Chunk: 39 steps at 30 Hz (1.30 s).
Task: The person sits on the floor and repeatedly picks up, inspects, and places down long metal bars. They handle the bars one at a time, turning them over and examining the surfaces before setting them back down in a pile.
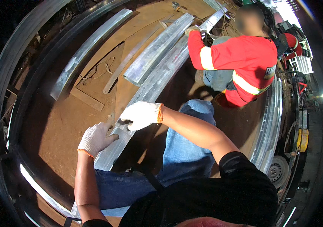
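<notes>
On the brown steel deck point(55, 125), seen from the head camera, a long galvanized metal beam point(154, 87) runs from near the person's knees to the far right. The left hand point(95, 138), in a white glove, lies flat on its near end, fingers spread and gripping nothing. The right hand point(141, 114) curls down onto the beam's upper edge. A co-worker in a red vest point(244, 56) holds the far end. It looks like steadying or aligning; any shift calls for both ends moving together.

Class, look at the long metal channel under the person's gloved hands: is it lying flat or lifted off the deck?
Lying flat. The metal channel rests along the rusty deck, with the left hand and right hand pressed on its near end.
</notes>
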Each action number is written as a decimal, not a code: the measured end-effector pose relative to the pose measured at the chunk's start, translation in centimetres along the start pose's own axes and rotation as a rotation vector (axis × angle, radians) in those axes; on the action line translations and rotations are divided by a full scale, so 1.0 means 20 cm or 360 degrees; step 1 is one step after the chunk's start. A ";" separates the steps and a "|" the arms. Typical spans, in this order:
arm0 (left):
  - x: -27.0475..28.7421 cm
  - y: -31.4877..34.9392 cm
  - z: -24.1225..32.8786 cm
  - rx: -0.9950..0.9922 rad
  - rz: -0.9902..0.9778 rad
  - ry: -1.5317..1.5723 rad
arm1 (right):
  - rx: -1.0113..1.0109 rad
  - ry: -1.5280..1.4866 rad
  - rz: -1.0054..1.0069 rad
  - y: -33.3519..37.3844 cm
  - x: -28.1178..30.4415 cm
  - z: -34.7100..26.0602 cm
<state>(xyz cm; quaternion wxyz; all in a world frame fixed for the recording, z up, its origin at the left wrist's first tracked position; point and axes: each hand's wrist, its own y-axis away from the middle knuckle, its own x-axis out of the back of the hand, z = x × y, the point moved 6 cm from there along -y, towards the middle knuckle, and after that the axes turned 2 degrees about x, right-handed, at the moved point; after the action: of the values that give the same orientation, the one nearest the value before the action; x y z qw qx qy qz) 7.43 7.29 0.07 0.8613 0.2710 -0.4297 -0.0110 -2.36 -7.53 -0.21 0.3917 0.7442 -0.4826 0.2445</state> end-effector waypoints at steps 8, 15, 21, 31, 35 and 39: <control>0.04 -0.10 0.04 -0.0025 -0.0147 0.0049 | -0.0064 -0.0032 -0.0035 0.10 -0.03 0.01; 0.03 -0.19 0.11 -0.0101 -0.0039 0.0045 | -0.0100 -0.0104 -0.0029 0.14 -0.01 0.02; 0.00 -0.19 0.09 -0.0148 0.0003 0.0003 | -0.0033 0.0201 0.0007 0.13 -0.07 0.22; 0.09 -0.18 0.07 0.0074 0.0010 -0.0017 | -0.0385 0.0317 -0.0138 0.23 -0.09 0.40; 0.09 -0.19 0.10 0.0002 0.0088 -0.0031 | -0.0484 0.0436 -0.0163 0.23 -0.22 0.52; 0.09 -0.22 0.16 0.0036 -0.0006 -0.0031 | -0.0557 0.0391 -0.0276 0.23 -0.23 0.53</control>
<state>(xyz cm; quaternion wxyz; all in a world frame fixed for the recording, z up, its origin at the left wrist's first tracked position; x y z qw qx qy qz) 7.17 1.62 0.82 0.8538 0.2814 -0.4378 -0.0104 -8.66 -14.80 -8.10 0.5902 0.6683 -0.4005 0.2112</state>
